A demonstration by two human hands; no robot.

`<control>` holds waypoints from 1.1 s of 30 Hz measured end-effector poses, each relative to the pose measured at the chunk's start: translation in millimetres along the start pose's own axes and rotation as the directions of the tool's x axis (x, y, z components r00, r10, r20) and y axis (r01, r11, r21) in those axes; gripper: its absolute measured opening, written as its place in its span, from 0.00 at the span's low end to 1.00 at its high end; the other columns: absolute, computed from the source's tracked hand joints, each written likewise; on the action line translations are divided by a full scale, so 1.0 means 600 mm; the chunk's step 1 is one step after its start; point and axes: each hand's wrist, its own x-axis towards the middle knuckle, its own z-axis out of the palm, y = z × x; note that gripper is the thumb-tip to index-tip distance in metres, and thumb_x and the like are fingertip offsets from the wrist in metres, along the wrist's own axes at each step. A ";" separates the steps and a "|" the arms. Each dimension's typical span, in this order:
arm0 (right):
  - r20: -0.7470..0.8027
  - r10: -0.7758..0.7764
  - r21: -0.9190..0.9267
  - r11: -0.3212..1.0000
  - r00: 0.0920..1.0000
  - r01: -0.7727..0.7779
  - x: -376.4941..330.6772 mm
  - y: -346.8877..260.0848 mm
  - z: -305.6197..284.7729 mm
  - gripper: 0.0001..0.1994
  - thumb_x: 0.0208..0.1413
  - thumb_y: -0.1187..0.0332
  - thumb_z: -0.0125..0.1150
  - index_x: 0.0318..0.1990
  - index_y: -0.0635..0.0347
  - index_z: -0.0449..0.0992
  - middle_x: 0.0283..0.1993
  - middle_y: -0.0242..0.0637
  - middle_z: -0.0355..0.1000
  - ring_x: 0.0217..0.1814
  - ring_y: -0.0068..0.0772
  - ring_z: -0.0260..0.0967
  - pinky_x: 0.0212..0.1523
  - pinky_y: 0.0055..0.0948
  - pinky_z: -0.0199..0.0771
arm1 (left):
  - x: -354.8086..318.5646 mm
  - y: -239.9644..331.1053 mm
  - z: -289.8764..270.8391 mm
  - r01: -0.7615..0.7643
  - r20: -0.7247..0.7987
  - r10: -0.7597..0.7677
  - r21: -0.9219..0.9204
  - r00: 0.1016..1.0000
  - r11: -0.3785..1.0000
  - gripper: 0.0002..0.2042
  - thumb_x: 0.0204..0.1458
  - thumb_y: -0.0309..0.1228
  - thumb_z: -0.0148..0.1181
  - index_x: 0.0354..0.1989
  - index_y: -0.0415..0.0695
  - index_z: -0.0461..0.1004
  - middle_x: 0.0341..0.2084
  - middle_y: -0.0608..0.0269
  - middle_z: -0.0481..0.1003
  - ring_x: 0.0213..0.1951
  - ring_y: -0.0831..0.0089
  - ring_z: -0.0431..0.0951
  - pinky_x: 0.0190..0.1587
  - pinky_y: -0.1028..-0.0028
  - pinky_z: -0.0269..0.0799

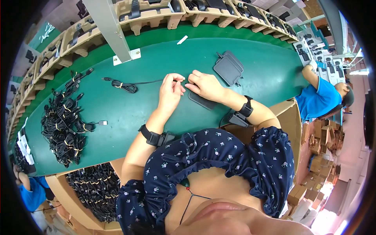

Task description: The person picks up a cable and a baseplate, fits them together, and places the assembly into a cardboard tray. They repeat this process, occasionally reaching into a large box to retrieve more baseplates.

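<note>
Near the middle of the green table, my left hand (171, 91) is closed in a pinch on the end of a black cable (148, 82). The cable runs left to its coiled part, bound with a tan band. A small pale tip shows at the left fingertips. Close beside it, my right hand (206, 86) has its fingers curled together; a small dark bit shows at the fingertips, too hidden to name. Partly under the right hand lies a dark flat pad (201, 100). Farther right rests a dark grey square plate-like part (228, 67) with small tabs.
A heap of banded black cables (64, 121) covers the table's left side. A carton of cables (94, 192) stands below it. Moulded trays (152, 15) line the far edge behind a metal post (109, 31). A white strip (182, 40) lies far back. Co-workers sit at both sides.
</note>
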 end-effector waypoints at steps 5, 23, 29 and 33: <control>-0.200 0.038 0.101 0.995 0.979 -0.018 0.036 0.006 -0.039 0.12 0.48 0.63 0.57 0.23 0.62 0.68 0.20 0.41 0.66 0.21 0.41 0.66 0.23 0.34 0.66 | -0.004 0.015 0.007 0.017 -0.082 -0.021 -0.051 0.996 0.999 0.05 0.54 0.24 0.47 0.37 0.37 0.65 0.29 0.61 0.68 0.21 0.80 0.69 0.21 0.80 0.66; -0.233 0.189 0.516 0.855 0.954 -0.043 0.081 -0.038 -0.110 0.15 0.53 0.70 0.54 0.47 0.64 0.60 0.41 0.41 0.69 0.46 0.30 0.67 0.49 0.29 0.65 | 0.019 0.056 -0.030 0.228 0.001 -0.265 -0.514 0.964 0.827 0.13 0.58 0.41 0.44 0.32 0.43 0.67 0.11 0.73 0.59 0.12 0.86 0.55 0.15 0.84 0.48; 0.125 0.139 0.574 0.798 0.982 -0.185 0.135 -0.020 -0.127 0.16 0.51 0.66 0.57 0.46 0.65 0.68 0.40 0.38 0.69 0.42 0.29 0.65 0.46 0.26 0.63 | 0.007 0.057 -0.019 0.228 0.150 -0.202 -0.184 0.968 0.956 0.12 0.57 0.40 0.45 0.35 0.43 0.68 0.13 0.73 0.63 0.16 0.87 0.59 0.19 0.85 0.53; -0.439 0.150 0.373 0.927 0.886 0.028 0.246 0.015 -0.183 0.14 0.52 0.65 0.56 0.40 0.67 0.67 0.37 0.38 0.70 0.39 0.28 0.65 0.42 0.26 0.65 | 0.013 0.068 -0.024 0.230 0.122 -0.207 -0.221 0.971 0.948 0.13 0.58 0.41 0.43 0.36 0.43 0.69 0.14 0.72 0.64 0.15 0.87 0.58 0.18 0.86 0.53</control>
